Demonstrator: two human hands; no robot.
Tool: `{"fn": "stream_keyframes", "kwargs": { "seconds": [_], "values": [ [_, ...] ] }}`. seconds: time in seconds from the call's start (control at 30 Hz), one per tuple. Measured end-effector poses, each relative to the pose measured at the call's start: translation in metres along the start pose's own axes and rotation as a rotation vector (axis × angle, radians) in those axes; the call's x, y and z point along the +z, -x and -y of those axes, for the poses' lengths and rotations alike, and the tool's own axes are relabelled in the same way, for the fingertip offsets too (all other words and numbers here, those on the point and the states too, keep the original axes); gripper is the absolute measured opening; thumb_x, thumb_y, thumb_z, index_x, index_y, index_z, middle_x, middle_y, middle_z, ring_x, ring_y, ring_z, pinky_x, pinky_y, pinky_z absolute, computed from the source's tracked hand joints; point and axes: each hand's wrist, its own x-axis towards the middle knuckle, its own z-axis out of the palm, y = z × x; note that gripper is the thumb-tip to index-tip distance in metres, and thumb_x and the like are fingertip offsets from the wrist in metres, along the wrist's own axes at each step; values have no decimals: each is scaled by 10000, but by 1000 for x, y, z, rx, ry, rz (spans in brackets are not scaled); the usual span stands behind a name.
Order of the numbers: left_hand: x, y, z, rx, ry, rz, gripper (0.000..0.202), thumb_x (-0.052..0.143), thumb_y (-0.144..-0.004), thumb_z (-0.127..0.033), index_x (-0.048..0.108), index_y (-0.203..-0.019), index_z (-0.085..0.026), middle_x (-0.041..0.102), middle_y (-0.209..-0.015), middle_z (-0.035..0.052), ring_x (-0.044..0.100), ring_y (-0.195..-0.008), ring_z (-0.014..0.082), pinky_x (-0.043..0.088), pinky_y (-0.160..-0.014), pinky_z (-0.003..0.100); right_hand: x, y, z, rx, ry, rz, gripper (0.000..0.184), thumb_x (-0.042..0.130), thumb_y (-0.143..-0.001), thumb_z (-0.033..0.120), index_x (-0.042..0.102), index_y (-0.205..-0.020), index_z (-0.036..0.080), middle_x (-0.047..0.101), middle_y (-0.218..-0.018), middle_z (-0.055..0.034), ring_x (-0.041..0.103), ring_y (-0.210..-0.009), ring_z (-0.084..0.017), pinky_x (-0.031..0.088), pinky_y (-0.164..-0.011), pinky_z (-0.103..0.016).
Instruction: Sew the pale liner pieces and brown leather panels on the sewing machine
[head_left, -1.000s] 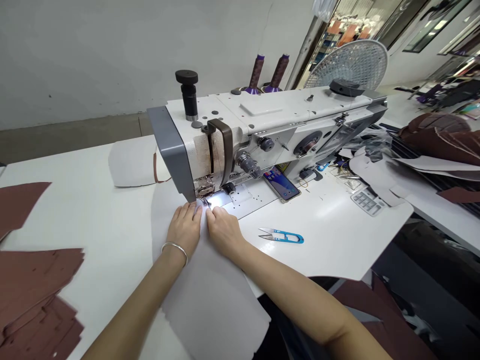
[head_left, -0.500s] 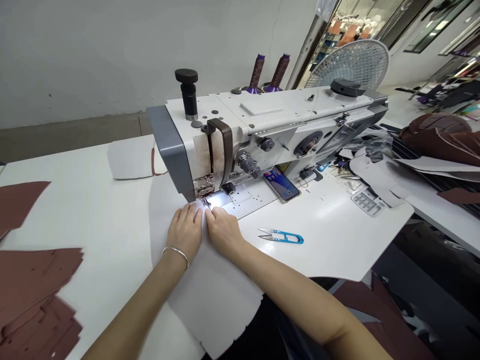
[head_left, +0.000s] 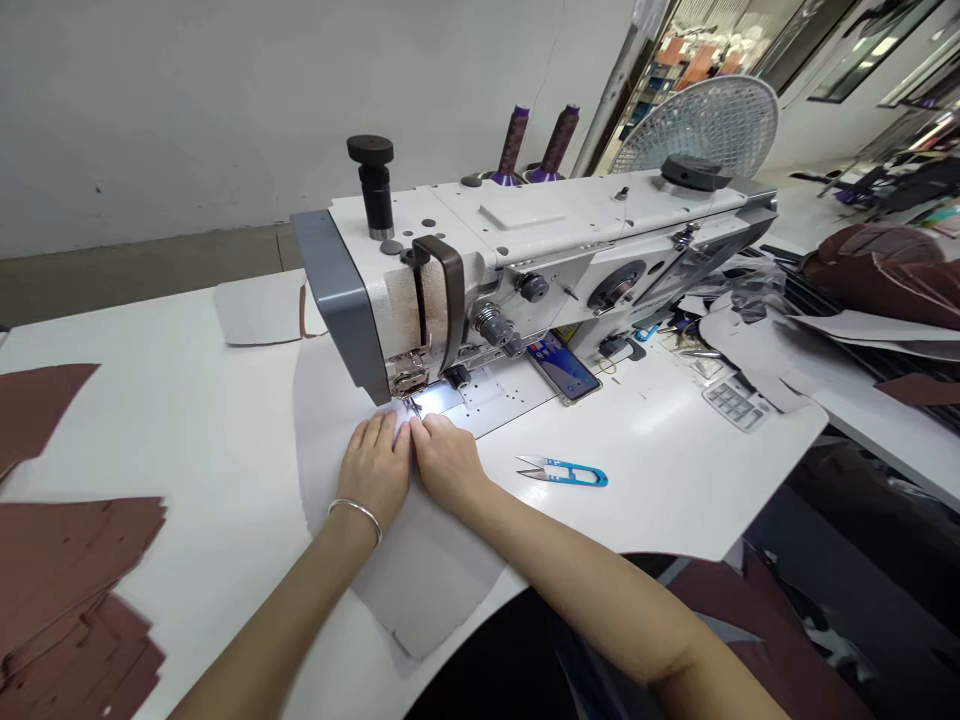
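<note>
A white industrial sewing machine point(head_left: 525, 260) stands on the white table point(head_left: 187, 420). A pale grey-white sheet of material point(head_left: 420, 575) lies under its presser foot point(head_left: 411, 385) and runs back toward me. My left hand point(head_left: 373, 462), with a silver bangle at the wrist, lies flat on the sheet just left of the needle, fingers stretched out. My right hand point(head_left: 444, 457) presses on the sheet beside it, fingertips bunched near the lit needle area. Both hands touch each other.
Blue thread snips point(head_left: 564, 470) lie right of my right hand. A phone point(head_left: 562, 368) rests by the machine base. Reddish-brown cut pieces point(head_left: 67, 580) are stacked at the left. A fan point(head_left: 701, 125), purple thread cones point(head_left: 534, 145) and heaped material point(head_left: 877, 290) sit behind and right.
The pale sheet has fed away from me through the machine; its near edge has slid up onto the table and its far end has moved further left behind the machine. My hands stay at the needle.
</note>
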Motion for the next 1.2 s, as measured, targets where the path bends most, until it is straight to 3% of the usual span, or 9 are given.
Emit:
{"fn": "stream_keyframes", "kwargs": {
  "seconds": [0.2, 0.47, 0.7, 0.97, 1.2],
  "values": [
    [3, -1, 1, -2, -7, -2, 356, 356, -847, -84, 629, -1075, -70, 607, -1190, 195, 526, -1158, 297, 411, -969, 438, 0, 0, -1, -5, -11, -28, 167, 367, -940, 169, 531, -964, 189, 567, -900, -56, 503, -816, -184, 338, -556, -257],
    [3, -6, 8, -61, 49, 67, 413, 313, -853, -70, 605, -1143, -101, 573, -1247, 189, 500, -1190, 293, 392, -979, 476, -6, 1, -6, 147, -48, 4, 212, 349, -952, 217, 552, -896, 191, 584, -865, -46, 545, -716, -163, 315, -561, -260],
    [-1, -3, 2, 57, -7, 2, 360, 351, -866, -85, 641, -1078, -108, 607, -1209, 155, 531, -1146, 292, 414, -955, 436, -11, 0, -11, 173, -145, 38, 203, 390, -942, 257, 572, -907, 175, 613, -886, -61, 564, -746, -169, 327, -616, -264],
    [6, -8, 15, 43, 17, 25, 408, 330, -839, -39, 615, -1123, -107, 597, -1224, 152, 534, -1149, 265, 415, -977, 420, -10, 0, -14, 235, -247, 22, 126, 467, -896, 218, 560, -965, 170, 627, -915, -60, 561, -774, -166, 336, -637, -255],
    [6, -7, 17, 55, 55, 2, 393, 355, -853, -60, 590, -1163, -118, 588, -1208, 164, 518, -1143, 261, 421, -976, 408, -6, 2, -4, 242, -106, 2, 179, 376, -936, 225, 545, -889, 191, 594, -857, -42, 555, -711, -166, 323, -565, -259]
  ]
}}
